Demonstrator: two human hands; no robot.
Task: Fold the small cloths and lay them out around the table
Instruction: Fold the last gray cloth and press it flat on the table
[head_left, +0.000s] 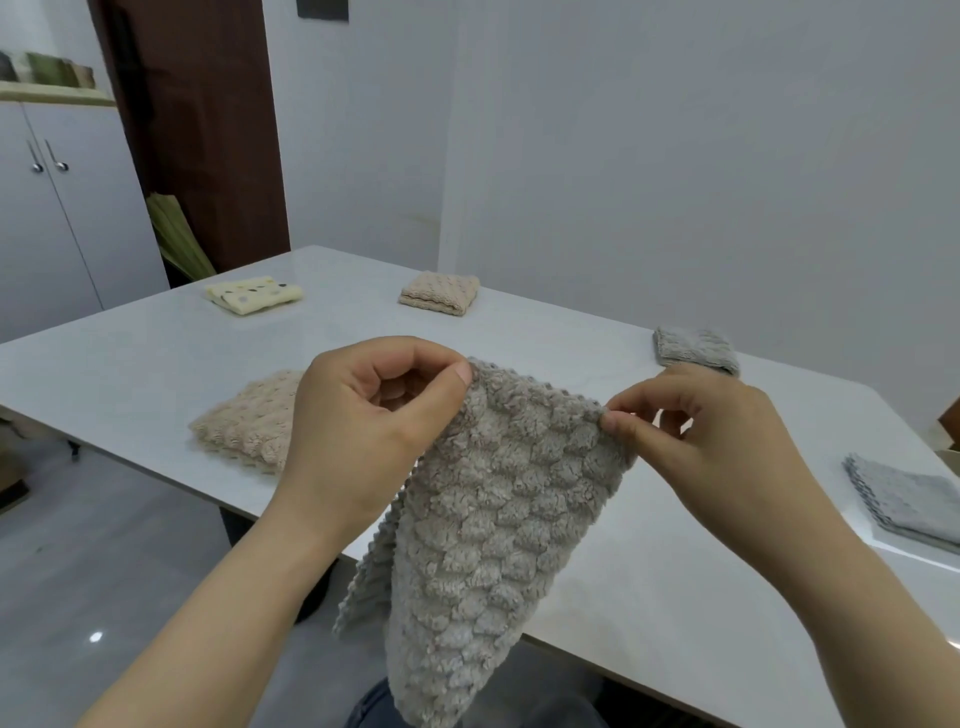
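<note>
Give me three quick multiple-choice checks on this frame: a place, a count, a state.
1. Where is the yellow dotted cloth?
A. far left of the table
B. near right edge
C. on the floor

2. How many folded cloths lie on the table?
A. two
B. five
C. eight

3. The grey-beige cloth is:
A. flat on the table
B. held up, hanging
C. rolled up

Answers: 1 A, it lies by the far left corner. 2 B, two beige, one yellow, two grey. 3 B, the left hand and right hand pinch its top corners.
</note>
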